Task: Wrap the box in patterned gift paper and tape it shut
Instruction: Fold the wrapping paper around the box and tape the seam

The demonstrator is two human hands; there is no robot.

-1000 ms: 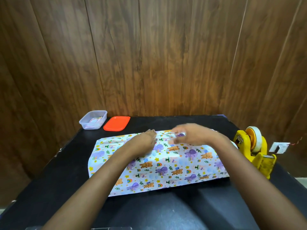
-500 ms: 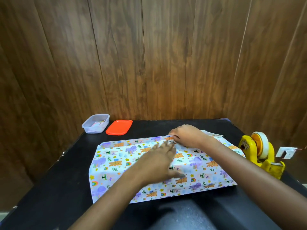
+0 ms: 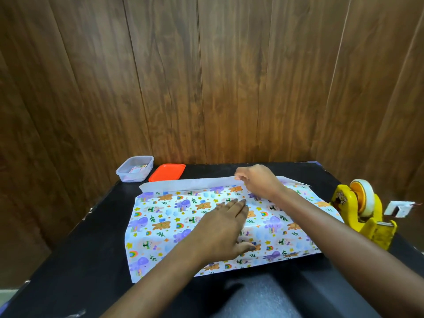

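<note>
Now the far edge of the gift paper (image 3: 160,226) is lifted and turned toward the person; half a second ago it lay flat. The right hand (image 3: 257,182) pinches this edge in its grip, and the white underside shows. The left hand (image 3: 223,228) presses the sheet, its grip open, fingers straight. I think folding begins, yet the box (image 3: 135,168) stands unwrapped at the tabletop's (image 3: 91,260) far left corner. I count one sheet, one box, one orange lid (image 3: 167,172), one tape dispenser (image 3: 364,214), two hands
</note>
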